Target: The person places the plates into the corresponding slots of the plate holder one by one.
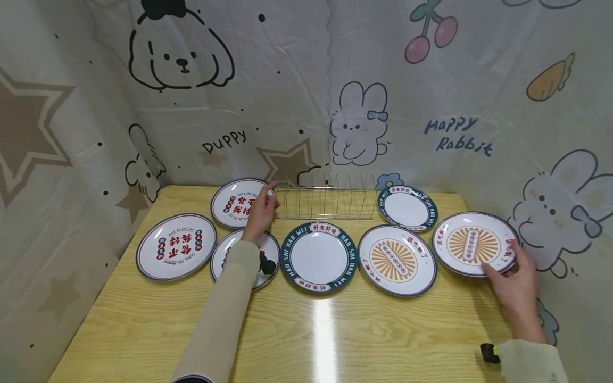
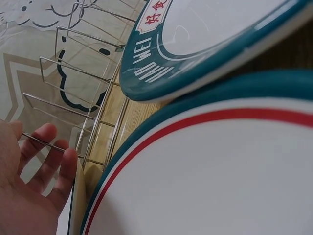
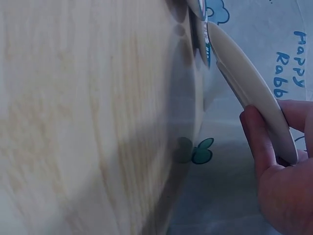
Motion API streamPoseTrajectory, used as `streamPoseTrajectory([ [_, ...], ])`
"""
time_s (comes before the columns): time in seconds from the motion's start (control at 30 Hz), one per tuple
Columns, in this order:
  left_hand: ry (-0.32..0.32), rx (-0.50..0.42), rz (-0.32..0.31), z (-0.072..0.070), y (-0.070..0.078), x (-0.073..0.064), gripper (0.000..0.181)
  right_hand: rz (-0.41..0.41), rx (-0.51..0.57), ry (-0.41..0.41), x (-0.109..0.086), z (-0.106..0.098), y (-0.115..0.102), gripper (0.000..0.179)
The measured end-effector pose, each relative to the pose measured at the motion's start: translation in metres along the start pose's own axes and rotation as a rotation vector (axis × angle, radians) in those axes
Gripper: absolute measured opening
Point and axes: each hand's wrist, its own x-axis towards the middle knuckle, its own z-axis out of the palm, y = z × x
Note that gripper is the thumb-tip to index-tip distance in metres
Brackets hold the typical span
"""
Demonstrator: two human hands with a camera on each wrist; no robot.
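Observation:
My left hand (image 1: pixel 261 213) pinches the end wire of a metal wire plate rack (image 1: pixel 325 218) at the back of the table; the left wrist view shows the fingertips (image 2: pixel 71 159) at that wire. On the right, my right hand (image 1: pixel 519 284) grips the near right rim of a white plate with an orange sunburst (image 1: pixel 471 244). The right wrist view shows this plate (image 3: pixel 254 83) tilted and raised off the table, thumb and fingers on opposite faces. Another sunburst plate (image 1: pixel 397 260) lies just left of it. No plates are seen in the rack.
Two green-rimmed plates, a larger one (image 1: pixel 319 258) at centre and a smaller one (image 1: pixel 408 208) behind right, lie on the wooden table (image 1: pixel 282 335). Red-lettered plates lie left (image 1: pixel 176 247), back left (image 1: pixel 234 202) and partly under the left forearm (image 1: pixel 225 244). A printed curtain (image 1: pixel 287 80) hangs behind.

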Motion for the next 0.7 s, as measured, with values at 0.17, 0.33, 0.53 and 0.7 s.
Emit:
streamPoseTrajectory([
  [0.17, 0.004, 0.011, -0.002, 0.000, 0.001, 0.000, 0.045, -0.021, -0.008, 0.032, 0.000, -0.004, -0.010, 0.093],
  [0.33, 0.005, 0.014, -0.006, -0.001, -0.001, 0.000, 0.045, -0.016, -0.001, 0.014, -0.002, -0.002, -0.022, 0.094],
  [0.53, -0.005, 0.019, -0.003, -0.002, 0.000, 0.000, 0.046, -0.023, 0.044, -0.026, -0.003, 0.006, -0.038, 0.095],
  [0.7, -0.008, 0.021, 0.002, -0.004, 0.001, -0.001, 0.046, -0.065, 0.075, -0.053, -0.003, 0.013, -0.050, 0.093],
])
